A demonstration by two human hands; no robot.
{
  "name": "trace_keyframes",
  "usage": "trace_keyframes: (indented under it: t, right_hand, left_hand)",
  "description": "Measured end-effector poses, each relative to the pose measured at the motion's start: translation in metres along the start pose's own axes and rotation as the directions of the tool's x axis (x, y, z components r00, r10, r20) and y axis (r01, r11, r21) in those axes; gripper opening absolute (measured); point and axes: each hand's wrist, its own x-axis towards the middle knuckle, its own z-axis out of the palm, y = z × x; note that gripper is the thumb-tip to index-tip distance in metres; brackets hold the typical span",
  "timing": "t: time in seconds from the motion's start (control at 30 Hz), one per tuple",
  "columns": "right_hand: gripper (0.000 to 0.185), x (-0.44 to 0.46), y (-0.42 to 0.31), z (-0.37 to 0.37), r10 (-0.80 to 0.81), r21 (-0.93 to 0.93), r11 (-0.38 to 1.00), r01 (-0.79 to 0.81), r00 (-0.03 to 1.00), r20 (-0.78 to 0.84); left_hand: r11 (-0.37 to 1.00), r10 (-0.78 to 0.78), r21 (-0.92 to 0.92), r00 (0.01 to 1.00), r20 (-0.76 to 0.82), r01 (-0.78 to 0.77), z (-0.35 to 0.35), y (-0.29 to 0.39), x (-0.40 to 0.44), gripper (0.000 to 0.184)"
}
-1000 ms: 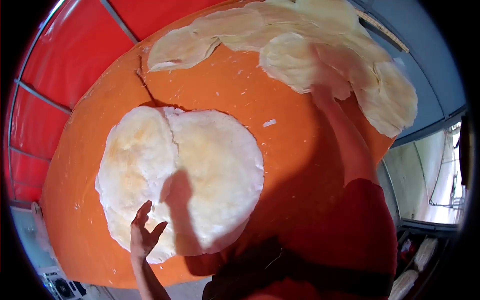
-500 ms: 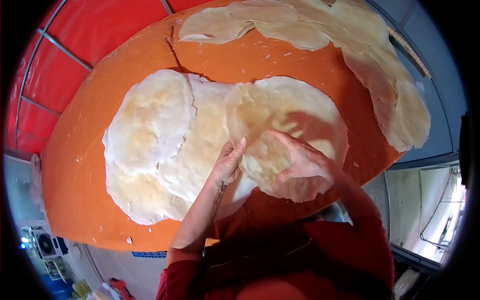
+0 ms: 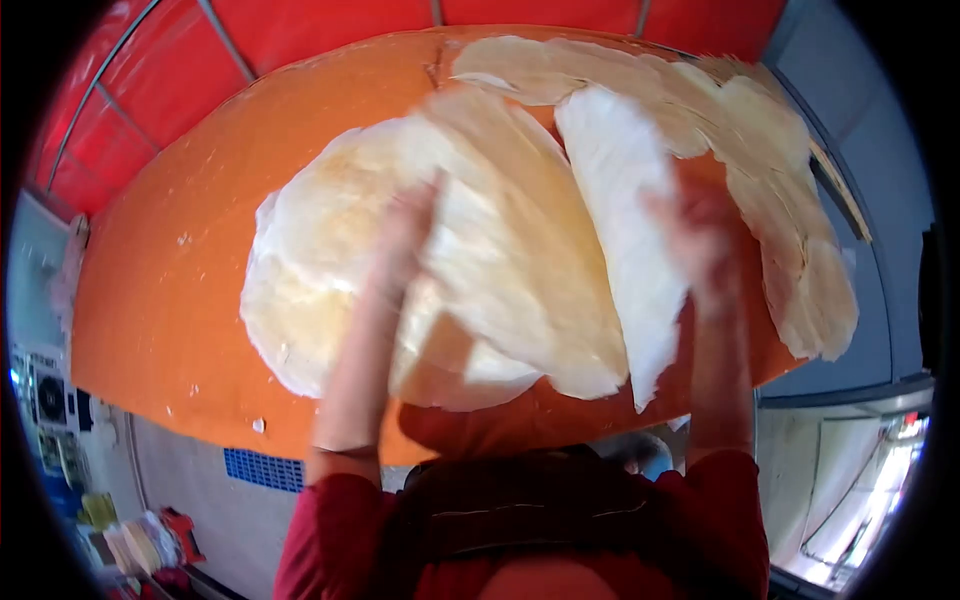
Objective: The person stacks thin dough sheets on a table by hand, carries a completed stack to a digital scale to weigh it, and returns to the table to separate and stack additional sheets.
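Large, thin, pale flatbreads (image 3: 320, 230) lie overlapped on the orange-covered table, left of centre. My left hand (image 3: 408, 225), blurred by motion, grips a raised flatbread sheet (image 3: 520, 240) with tan patches that slants across the middle. On the other side, my right hand (image 3: 700, 235) is closed on the edge of a whiter flatbread sheet (image 3: 625, 200), which stands up steeply. A narrow gap of orange shows between the two raised sheets near their tops. Whether they join lower down I cannot tell. Motion smears the fingers of both hands.
More thin flatbreads (image 3: 780, 190) overlap in a curved row along the table's back and right edge. Small crumbs are scattered on the orange cover (image 3: 170, 300). A red sheet wall (image 3: 340, 40) with metal bars stands behind. A blue crate (image 3: 262, 469) is below the front edge.
My hands have moved apart, the right one outward and up, the left one up and left. Flatbread that lay flat is now lifted and spread between them. The view has shifted.
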Motion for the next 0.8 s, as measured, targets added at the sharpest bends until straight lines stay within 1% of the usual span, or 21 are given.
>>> trace_keyframes:
  t: [0.03,0.07,0.1,0.13,0.17,0.2,0.27,0.33,0.37,0.4,0.43,0.47,0.5,0.53,0.57,0.6,0.63,0.67,0.7,0.77,0.8]
  right_hand:
    - [0.007,0.014,-0.015,-0.016,-0.075,0.09,0.993,0.078,0.996,-0.044]
    - [0.012,0.019,-0.036,-0.018,0.055,0.327,0.944,-0.039,0.998,-0.038]
    - [0.018,0.024,-0.056,-0.019,0.184,0.549,0.825,-0.136,0.982,-0.032]
    - [0.022,0.021,-0.082,-0.001,0.315,0.596,0.792,-0.134,0.926,-0.209]
    - [0.026,0.018,-0.096,0.013,0.443,0.641,0.758,-0.123,0.817,-0.368]
    - [0.03,0.015,-0.066,0.016,0.275,0.576,0.817,-0.029,0.897,-0.346]
    - [0.038,0.005,0.042,0.032,-0.075,0.452,0.872,0.185,0.965,-0.25]
    - [0.046,-0.025,0.054,0.093,0.36,0.881,0.472,0.04,0.903,-0.234]
    - [0.045,-0.046,0.066,0.116,0.573,0.911,0.402,-0.095,0.802,-0.169]
    - [0.037,-0.07,0.086,0.141,0.574,0.896,0.422,-0.14,0.806,-0.144]
    - [0.033,-0.101,0.125,0.158,0.581,0.836,0.467,-0.287,0.813,-0.046]
    - [0.032,-0.12,0.13,0.165,0.683,0.751,0.44,-0.492,0.726,0.076]
    - [0.026,-0.13,0.096,0.15,0.701,0.603,0.461,-0.651,0.684,0.203]
    - [0.025,-0.136,0.101,0.143,0.673,0.502,0.594,-0.629,0.73,0.119]
    - [0.024,-0.146,0.111,0.13,0.635,0.378,0.705,-0.6,0.771,0.04]
    - [0.024,-0.162,0.122,0.117,0.596,0.236,0.785,-0.573,0.803,-0.031]
    - [0.02,-0.174,0.144,0.107,0.574,0.209,0.815,-0.54,0.799,-0.179]
    - [0.013,-0.182,0.163,0.084,0.4,-0.125,0.888,-0.442,0.878,-0.262]
    - [0.009,-0.183,0.164,0.062,0.103,-0.509,0.812,-0.285,0.929,-0.354]
    - [0.01,-0.18,0.165,0.017,0.213,-0.661,0.586,-0.469,0.876,-0.433]
    - [0.012,-0.18,0.175,-0.005,0.211,-0.693,0.523,-0.496,0.863,-0.459]
  left_hand:
    - [0.97,-0.142,0.146,0.942,-0.304,0.193,0.004,0.081,-0.016,0.034]
    - [0.955,0.085,0.288,0.995,-0.046,-0.068,-0.077,0.081,0.015,0.03]
    - [0.945,0.144,0.289,0.988,0.048,-0.152,-0.12,0.107,0.026,0.028]
    - [0.932,0.202,0.277,0.969,0.142,-0.235,-0.164,0.134,0.037,0.026]
    - [0.888,0.237,0.39,0.969,0.071,-0.246,-0.139,0.185,0.01,0.025]
    - [0.834,0.279,0.495,0.96,0.003,-0.243,-0.128,0.214,-0.005,0.023]
    - [0.602,0.354,0.705,0.916,0.187,-0.376,-0.152,0.232,0.014,0.023]
    - [0.258,0.333,0.874,0.887,0.319,-0.411,-0.16,0.228,0.019,0.024]
    - [0.042,0.292,0.925,0.89,0.35,-0.377,-0.149,0.21,0.019,0.026]
    - [-0.18,0.25,0.922,0.891,0.379,-0.341,-0.14,0.192,0.02,0.028]
    - [-0.029,0.236,0.914,0.886,0.399,-0.404,-0.136,0.173,0.016,0.028]
    - [0.128,0.219,0.879,0.877,0.427,-0.459,-0.138,0.146,0.012,0.028]
    - [0.037,0.198,0.84,0.828,0.525,-0.541,-0.151,0.108,0.01,0.028]
    - [-0.049,0.173,0.784,0.768,0.616,-0.619,-0.165,0.071,0.009,0.029]
    - [0.113,-0.017,0.868,0.873,0.488,-0.483,-0.151,0.057,-0.017,0.029]
    - [0.124,-0.105,0.816,0.81,0.577,-0.565,-0.159,0.029,-0.032,0.029]
    - [0.18,-0.161,0.757,0.74,0.653,-0.629,-0.179,0.001,-0.047,0.032]
    - [0.065,-0.3,0.702,0.657,0.691,-0.709,-0.183,-0.017,-0.057,0.039]
    - [0.047,-0.281,0.761,0.723,0.632,-0.647,-0.172,-0.011,-0.074,0.046]
    - [0.304,-0.315,0.766,0.699,0.642,-0.566,-0.152,0.008,-0.077,0.058]
    - [0.301,-0.311,0.822,0.764,0.565,-0.484,-0.144,0.014,-0.082,0.06]
